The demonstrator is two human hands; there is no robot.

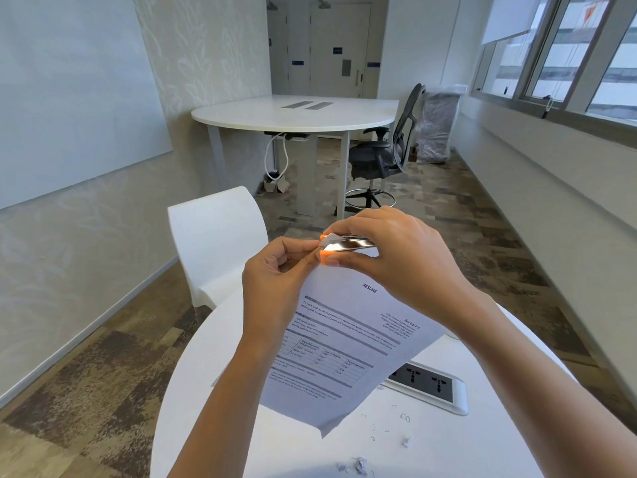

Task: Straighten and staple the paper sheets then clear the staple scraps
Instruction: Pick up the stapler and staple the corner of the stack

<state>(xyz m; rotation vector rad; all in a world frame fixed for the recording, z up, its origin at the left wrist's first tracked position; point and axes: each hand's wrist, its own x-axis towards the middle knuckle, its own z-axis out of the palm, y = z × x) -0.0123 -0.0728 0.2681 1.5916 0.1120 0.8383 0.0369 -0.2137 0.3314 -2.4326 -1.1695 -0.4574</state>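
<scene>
The paper sheets (348, 343), a printed set headed "RESUME", are held up in the air above the bench (206, 391), tilted so that their top corner points away from the person and their lowest corner hangs near the bench top. That top corner sits in the mouth of a small stapler (348, 244) with an orange body and shiny metal parts.

The left hand (275, 281) pinches the sheets just beside the stapler, thumb and curled fingers closed on the paper's edge. The right hand (403, 257) is wrapped over the stapler from above, with the thumb under its orange end and the fingers curled over its top. Whether the stapler is fully squeezed down cannot be told.

On the round white bench, below and to the right of the sheets, bent staple scraps (405, 417) lie scattered. A few torn paper bits (356, 465) lie nearer the person. A socket panel (427, 386) with black outlets is set into the bench top, partly covered by the sheets' right edge.

Beyond the bench stands a white moulded chair (213, 236). Farther back are a white table with a rounded end (293, 115), a black mesh office chair (386, 157) and a plastic-wrapped object (437, 125). A whiteboard (69, 98) hangs on the left wall, windows (568, 56) run along the right, and a door (341, 46) closes the far end.
</scene>
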